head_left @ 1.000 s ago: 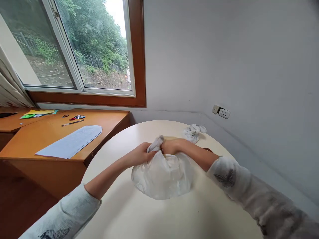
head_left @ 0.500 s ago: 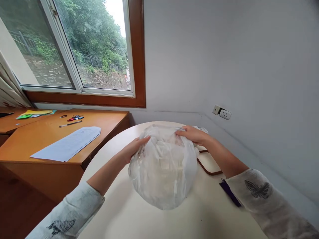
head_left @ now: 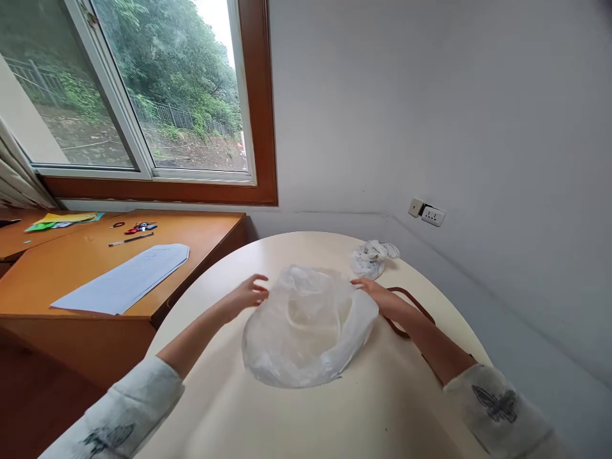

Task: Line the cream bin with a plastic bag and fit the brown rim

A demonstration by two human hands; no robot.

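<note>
A translucent white plastic bag (head_left: 268, 357) lies spread on the round cream table (head_left: 277, 421). Something pale with curved edges shows faintly through it; its kind is hard to make out. To the left of the bag is my left hand (head_left: 247, 295), fingers apart and holding nothing. My right hand (head_left: 375, 294) is at the bag's upper right edge, its fingers stretched out; whether they touch the plastic I cannot tell. Partly behind my right forearm, a brown rounded loop (head_left: 414, 298) rests on the table.
A crumpled whitish plastic bag (head_left: 373, 257) sits near the table's far right edge. On the wooden desk (head_left: 210, 239) at left are paper sheets (head_left: 129, 277), a pen (head_left: 131, 240), a bunch of small items (head_left: 141, 227) and coloured papers (head_left: 62, 220). Wall sockets (head_left: 433, 215) are at right.
Both hands have let go of the plastic bag and moved slightly down. The bag has sunk from a puffed, raised shape to lying flatter. The crumpled bag behind is now uncovered.
</note>
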